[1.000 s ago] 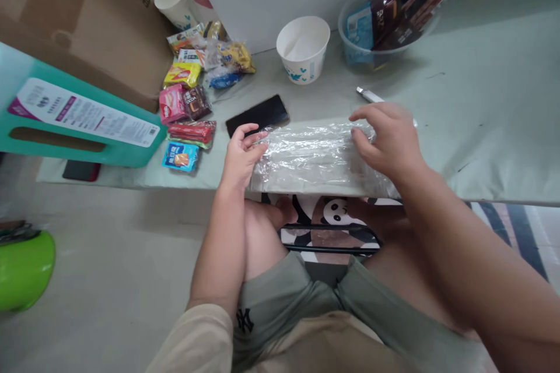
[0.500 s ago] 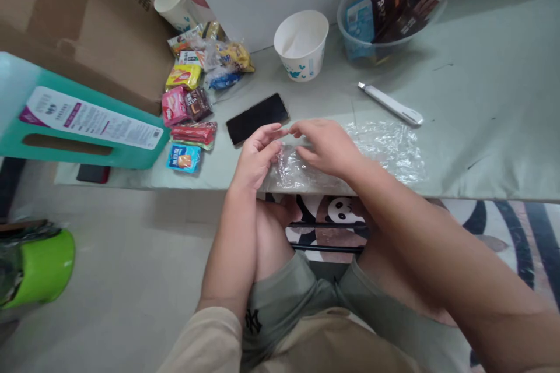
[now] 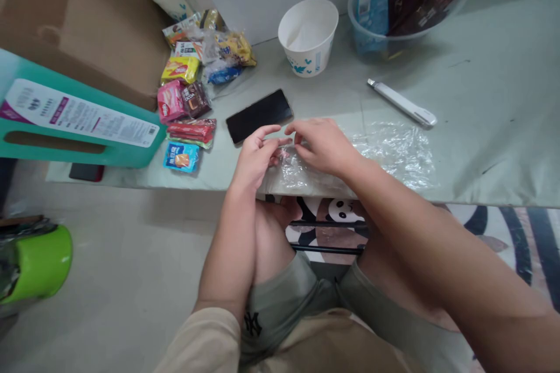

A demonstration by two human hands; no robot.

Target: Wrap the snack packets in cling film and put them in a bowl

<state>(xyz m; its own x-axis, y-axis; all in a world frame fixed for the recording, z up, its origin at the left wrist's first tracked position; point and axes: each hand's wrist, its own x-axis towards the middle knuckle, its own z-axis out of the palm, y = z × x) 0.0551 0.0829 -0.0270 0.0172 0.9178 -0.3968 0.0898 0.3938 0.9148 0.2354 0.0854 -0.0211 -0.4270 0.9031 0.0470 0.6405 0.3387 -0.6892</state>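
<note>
A crumpled clear plastic bag (image 3: 394, 154) lies flat along the table's front edge, beneath and right of my hands. My left hand (image 3: 258, 154) is at its left end, thumb and index finger stretched out and apart. Facing it, my right hand (image 3: 326, 143) hovers over the plastic with fingers bent but separated. The fingertips of both hands nearly meet; whether any of them touches the plastic is hard to see. Neither hand visibly grips anything. Just behind my left hand lies a black phone (image 3: 260, 116).
A white utility knife (image 3: 402, 103) lies behind the bag. Farther back stand a paper tub (image 3: 308, 41) and a clear bowl (image 3: 371, 41) of packaged snacks. Several small snack packs (image 3: 181, 157) line the left, beside a green jug (image 3: 131, 151) and cardboard box (image 3: 87, 29).
The view has shifted slightly. My left thumb and index finger have spread apart a little, and my right fingers have bent more. The bag stays in place.
</note>
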